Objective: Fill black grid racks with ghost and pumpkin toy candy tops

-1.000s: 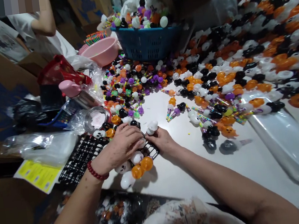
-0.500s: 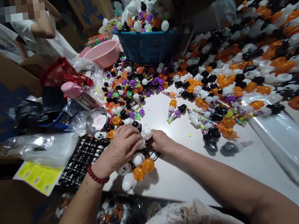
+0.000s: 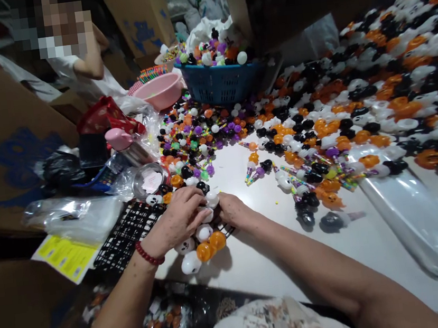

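Note:
My left hand, with a red bead bracelet at its wrist, curls its fingers round a white plastic figure. Close against it, my right hand is closed; its fingertips and whatever they grip are hidden. Both hands are over the right end of a black grid rack. Skull-faced white figures, an orange pumpkin figure and a white rounded figure stick out below the left hand. More black, orange and white figures sit just beyond its knuckles.
A large heap of Halloween figures covers the right side. Behind stand a blue basket and a pink basin. A flask, a round tin and plastic bags lie left. Another person is at back left.
The camera view has shifted slightly, so the background sits lower and further right. Both hands stay at the same white figure, with the left fingers slightly shifted.

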{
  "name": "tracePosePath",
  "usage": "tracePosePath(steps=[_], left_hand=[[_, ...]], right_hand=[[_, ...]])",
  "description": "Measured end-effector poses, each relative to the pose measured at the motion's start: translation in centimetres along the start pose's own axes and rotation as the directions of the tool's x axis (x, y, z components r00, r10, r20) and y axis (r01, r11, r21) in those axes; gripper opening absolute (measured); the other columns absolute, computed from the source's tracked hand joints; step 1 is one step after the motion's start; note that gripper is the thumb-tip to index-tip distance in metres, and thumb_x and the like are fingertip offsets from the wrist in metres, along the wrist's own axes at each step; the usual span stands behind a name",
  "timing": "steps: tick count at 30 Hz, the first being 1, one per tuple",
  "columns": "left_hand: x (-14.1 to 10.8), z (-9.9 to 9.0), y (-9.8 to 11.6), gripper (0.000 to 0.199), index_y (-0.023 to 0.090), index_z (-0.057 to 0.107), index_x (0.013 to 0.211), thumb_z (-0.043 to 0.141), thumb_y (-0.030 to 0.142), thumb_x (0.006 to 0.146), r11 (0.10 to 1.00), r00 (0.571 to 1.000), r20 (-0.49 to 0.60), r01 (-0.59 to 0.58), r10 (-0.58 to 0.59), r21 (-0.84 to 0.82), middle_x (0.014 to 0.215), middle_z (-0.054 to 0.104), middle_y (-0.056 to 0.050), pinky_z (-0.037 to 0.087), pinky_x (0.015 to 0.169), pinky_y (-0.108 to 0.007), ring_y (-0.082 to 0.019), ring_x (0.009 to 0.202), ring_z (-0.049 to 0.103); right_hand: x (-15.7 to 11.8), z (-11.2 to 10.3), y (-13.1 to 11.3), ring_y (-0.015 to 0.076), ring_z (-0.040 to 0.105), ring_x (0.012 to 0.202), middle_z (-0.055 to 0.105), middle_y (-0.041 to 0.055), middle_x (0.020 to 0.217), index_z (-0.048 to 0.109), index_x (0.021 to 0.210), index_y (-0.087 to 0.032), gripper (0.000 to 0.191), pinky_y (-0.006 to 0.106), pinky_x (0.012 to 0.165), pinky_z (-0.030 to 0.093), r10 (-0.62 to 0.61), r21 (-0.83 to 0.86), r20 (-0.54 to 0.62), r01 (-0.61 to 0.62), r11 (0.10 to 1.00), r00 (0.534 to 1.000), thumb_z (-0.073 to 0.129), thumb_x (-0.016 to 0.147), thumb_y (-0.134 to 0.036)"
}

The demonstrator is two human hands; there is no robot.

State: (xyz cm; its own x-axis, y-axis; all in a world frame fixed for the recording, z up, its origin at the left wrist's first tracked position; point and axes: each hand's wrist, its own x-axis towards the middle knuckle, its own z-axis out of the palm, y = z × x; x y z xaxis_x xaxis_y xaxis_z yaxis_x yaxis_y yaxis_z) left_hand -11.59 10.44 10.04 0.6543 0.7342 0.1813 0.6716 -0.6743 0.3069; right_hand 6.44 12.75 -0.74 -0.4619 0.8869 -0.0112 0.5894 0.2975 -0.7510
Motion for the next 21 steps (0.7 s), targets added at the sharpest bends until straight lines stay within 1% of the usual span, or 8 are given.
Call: tracePosePath(steps=[3,6,8,9,11,13,17,21], left_hand=[[-0.3,-0.2,0.2,0.014,0.019,0.058,0.103,0.053,0.031,0.097,1.0,1.0,-0.007,0.009,-0.009,0.0,0.113,0.058,-0.009,0.046,0.096,-0.04,-0.022,0.107,0.053],[-0.6,-0.3,0.1,0.015,0.019,0.059,0.102,0.052,0.031,0.097,1.0,1.0,-0.013,0.012,-0.012,-0.002,0.113,0.058,-0.009,0.045,0.097,-0.04,-0.022,0.108,0.053],[-0.8,-0.3,-0.2,0.015,0.019,0.06,0.103,0.051,0.032,0.097,1.0,1.0,-0.021,0.015,-0.015,-0.003,0.115,0.057,-0.009,0.045,0.098,-0.04,-0.022,0.11,0.053],[-0.8,-0.3,-0.3,0.016,0.02,0.06,0.103,0.051,0.032,0.098,1.0,1.0,-0.022,0.016,-0.016,-0.003,0.116,0.057,-0.009,0.045,0.098,-0.04,-0.022,0.11,0.053],[-0.8,-0.2,-0.6,0.016,0.02,0.061,0.101,0.051,0.032,0.098,1.0,1.0,-0.019,0.016,-0.016,0.003,0.115,0.057,-0.009,0.045,0.098,-0.04,-0.022,0.11,0.053],[-0.8,-0.1,-0.8,0.016,0.02,0.061,0.1,0.05,0.032,0.098,1.0,1.0,-0.019,0.014,-0.013,0.016,0.114,0.058,-0.009,0.045,0.097,-0.041,-0.022,0.109,0.053],[-0.7,0.2,-0.8,0.017,0.02,0.062,0.1,0.05,0.031,0.098,0.999,1.0,-0.012,-0.003,0.004,0.038,0.115,0.059,-0.009,0.044,0.098,-0.043,-0.022,0.11,0.053],[-0.6,0.1,-0.7,0.017,0.02,0.062,0.101,0.048,0.029,0.098,0.999,1.0,0.014,-0.025,0.024,0.046,0.114,0.058,-0.009,0.044,0.098,-0.042,-0.022,0.11,0.053]], right_hand=[[-0.7,-0.2,0.2,0.0204,0.061,0.091,0.067,0.0082,0.103,0.065,0.108,-0.015,0.027,0.027,0.079,0.045,-0.011,0.0,0.002,0.011,1.0,1.0,0.062,0.082,-0.015],[-2.4,-0.6,0.4,0.0194,0.059,0.093,0.064,0.0107,0.111,0.059,0.12,-0.013,0.038,0.028,0.081,0.045,-0.032,0.001,-0.09,0.032,0.999,0.995,0.065,0.082,-0.017],[-3.7,-0.9,0.3,0.018,0.058,0.09,0.064,0.0098,0.108,0.061,0.115,-0.014,0.028,0.027,0.08,0.044,-0.043,-0.001,-0.139,0.043,0.999,0.989,0.062,0.087,-0.019],[-4.2,-0.9,0.3,0.0171,0.059,0.088,0.065,0.0082,0.103,0.064,0.109,-0.016,0.02,0.027,0.079,0.043,-0.057,0.005,-0.134,0.058,0.998,0.989,0.06,0.09,-0.021],[-4.8,-0.7,0.0,0.0153,0.06,0.084,0.068,0.0044,0.093,0.068,0.098,-0.019,0.014,0.025,0.076,0.041,-0.099,0.016,-0.072,0.101,0.995,0.992,0.055,0.095,-0.024],[-4.8,-0.3,-0.3,0.0139,0.061,0.08,0.07,0.0021,0.088,0.07,0.094,-0.021,0.019,0.023,0.071,0.039,-0.112,-0.011,0.012,0.112,0.994,0.994,0.052,0.098,-0.027],[-3.7,0.7,-1.6,0.0159,0.064,0.075,0.074,0.0034,0.087,0.071,0.097,-0.022,0.028,0.025,0.064,0.035,0.006,-0.206,0.099,0.014,0.978,0.995,0.046,0.099,-0.033],[-2.6,0.6,-2.8,0.0202,0.068,0.08,0.076,0.0075,0.091,0.073,0.101,-0.021,0.03,0.027,0.063,0.038,0.095,-0.328,0.169,-0.035,0.944,0.981,0.046,0.098,-0.032]])
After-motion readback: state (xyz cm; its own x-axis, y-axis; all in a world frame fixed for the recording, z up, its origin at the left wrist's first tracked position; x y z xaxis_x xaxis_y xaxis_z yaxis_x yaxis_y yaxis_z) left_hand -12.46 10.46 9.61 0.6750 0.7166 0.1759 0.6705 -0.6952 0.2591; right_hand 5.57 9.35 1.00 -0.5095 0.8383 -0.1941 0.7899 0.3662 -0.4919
